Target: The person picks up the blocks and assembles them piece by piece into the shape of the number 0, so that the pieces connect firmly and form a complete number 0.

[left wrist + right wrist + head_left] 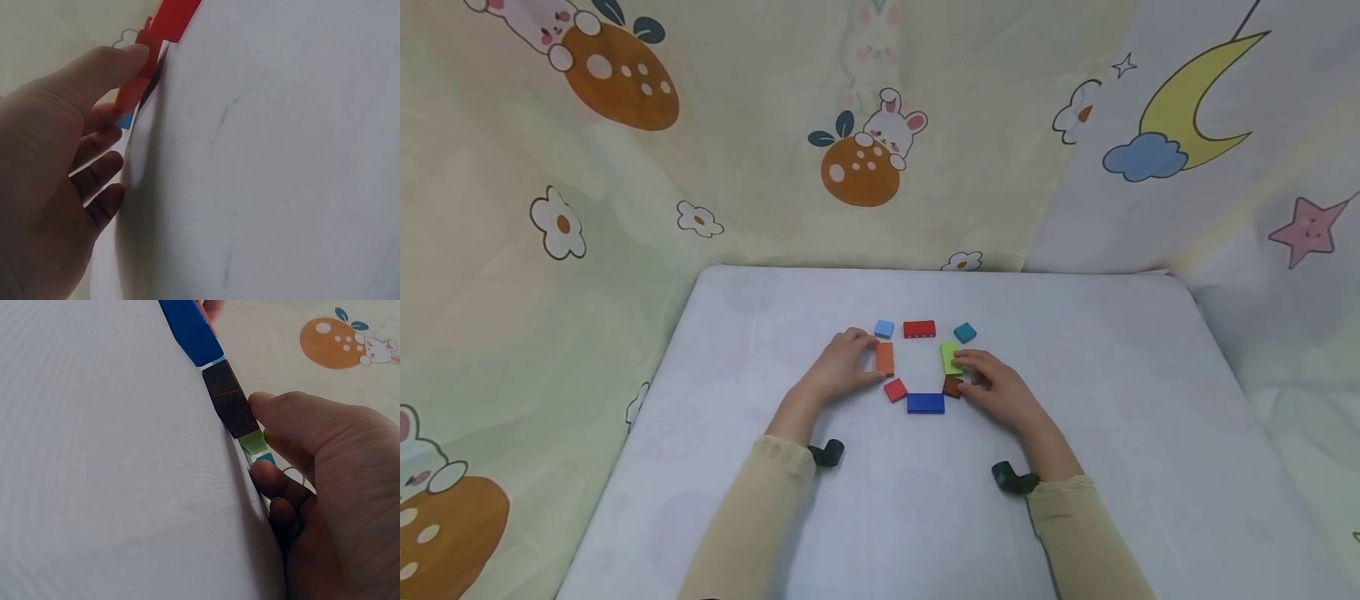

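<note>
Sleeves (741, 525) reach the left hand (842, 367), pinching the orange block (885, 360); right hand (1006, 396) beside lime block (950, 357), its grip unclear. Blue block (926, 404) nearer, between them. Only the head view shows dots on the red block (919, 328) beyond.

I watch a person's left hand (844, 367) and right hand (1002, 394) toward a table's (1135, 375) far edge.
The left pinches an orange block (885, 358); the right touches a lime block (949, 357), thumb at a brown block (952, 387). A long red block (919, 329) lies nearer that edge, a blue block (926, 404) farther.
</note>
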A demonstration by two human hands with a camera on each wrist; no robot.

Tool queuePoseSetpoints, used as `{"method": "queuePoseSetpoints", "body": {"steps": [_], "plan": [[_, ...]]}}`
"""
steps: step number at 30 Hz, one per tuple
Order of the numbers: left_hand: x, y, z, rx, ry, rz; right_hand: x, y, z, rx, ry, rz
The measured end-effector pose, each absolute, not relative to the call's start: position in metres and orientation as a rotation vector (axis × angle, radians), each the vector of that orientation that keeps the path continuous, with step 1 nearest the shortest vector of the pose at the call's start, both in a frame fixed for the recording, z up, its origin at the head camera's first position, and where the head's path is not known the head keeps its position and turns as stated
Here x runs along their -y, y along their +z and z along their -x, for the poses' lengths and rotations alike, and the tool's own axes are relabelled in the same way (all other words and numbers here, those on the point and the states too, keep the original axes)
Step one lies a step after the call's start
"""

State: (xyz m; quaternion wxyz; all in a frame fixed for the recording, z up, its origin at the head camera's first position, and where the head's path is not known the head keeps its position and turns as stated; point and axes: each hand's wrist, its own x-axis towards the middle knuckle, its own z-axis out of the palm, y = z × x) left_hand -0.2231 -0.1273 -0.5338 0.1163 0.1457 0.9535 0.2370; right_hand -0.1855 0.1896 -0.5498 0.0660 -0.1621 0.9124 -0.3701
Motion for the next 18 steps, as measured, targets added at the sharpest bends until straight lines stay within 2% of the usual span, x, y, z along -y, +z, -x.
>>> {"method": "queuePoseSetpoints", "body": {"steps": [18], "plan": [[0.1181, -0.5323, 0.2171, -2.839, 0.616, -0.459, -0.1900, -0.5507, 0.1859, -2.751, -1.137, 0.490]]}}
